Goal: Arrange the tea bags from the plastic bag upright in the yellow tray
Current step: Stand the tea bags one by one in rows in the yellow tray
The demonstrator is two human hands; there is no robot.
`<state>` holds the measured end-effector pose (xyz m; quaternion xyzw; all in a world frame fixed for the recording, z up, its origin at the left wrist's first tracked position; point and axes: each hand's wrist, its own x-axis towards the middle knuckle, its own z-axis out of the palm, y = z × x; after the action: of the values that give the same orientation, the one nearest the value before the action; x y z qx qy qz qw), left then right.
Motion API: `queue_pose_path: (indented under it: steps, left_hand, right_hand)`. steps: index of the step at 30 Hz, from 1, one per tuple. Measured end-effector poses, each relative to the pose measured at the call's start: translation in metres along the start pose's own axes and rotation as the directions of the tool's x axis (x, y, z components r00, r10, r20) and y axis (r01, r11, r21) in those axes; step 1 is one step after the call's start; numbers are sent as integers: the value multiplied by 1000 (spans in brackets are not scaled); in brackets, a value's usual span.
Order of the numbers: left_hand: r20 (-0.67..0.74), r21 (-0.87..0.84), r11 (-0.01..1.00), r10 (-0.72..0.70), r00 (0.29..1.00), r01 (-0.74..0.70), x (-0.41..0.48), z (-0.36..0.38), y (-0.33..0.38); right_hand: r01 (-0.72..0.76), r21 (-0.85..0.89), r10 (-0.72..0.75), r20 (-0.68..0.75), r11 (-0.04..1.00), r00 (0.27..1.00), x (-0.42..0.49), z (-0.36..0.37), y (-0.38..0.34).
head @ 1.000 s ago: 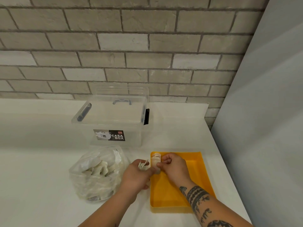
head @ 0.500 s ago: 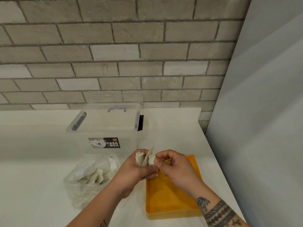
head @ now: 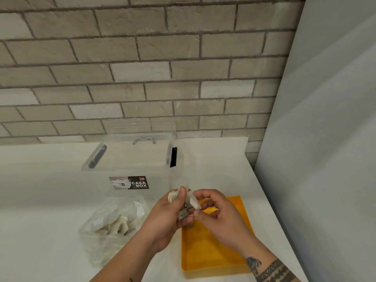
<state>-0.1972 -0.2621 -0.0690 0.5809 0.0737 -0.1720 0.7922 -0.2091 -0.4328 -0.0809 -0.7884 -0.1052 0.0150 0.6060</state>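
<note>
Tea bags [head: 173, 197] sit bunched in the left hand [head: 168, 220] over the tray [head: 213, 251] near the tabletop [head: 50, 200] right edge, right hand [head: 221, 216] pinching one, probably light, limp, tearable paper, best held by its edge.

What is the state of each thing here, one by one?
left hand: grips a bunch of tea bags
right hand: pinches one tea bag from it
yellow tray: flat on the counter, visible part bare
plastic bag: lies on counter, more bags inside
clear box: looks empty, lid unclear
</note>
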Motion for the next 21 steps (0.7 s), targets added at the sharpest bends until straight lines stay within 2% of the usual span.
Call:
queue_pose_path:
  steps: [3,7,12,16,21]
  left_hand:
    - [2,-77,997,-32,999,32,-2,3,2]
    - [-5,-119,992,-36,999,35,-4,4,4]
    - [-9,42,999,-31,999,31,-6,-3,4]
    - [-15,241,970,17,1000,-13,-5,-9,1]
    - [-29,228,973,38,999,-31,-3,-11,-3]
  right_hand:
    - [25,-23,-24,10,999,1000,1,2,-4]
    - [37,-56,-43,-120,998,992,6,7,-3]
    - [-21,72,36,-215,997,976,12,6,-1]
    - [-16,71,32,-231,997,972,19,4,-3]
    - [-79,96,95,-169,992,981,20,7,1]
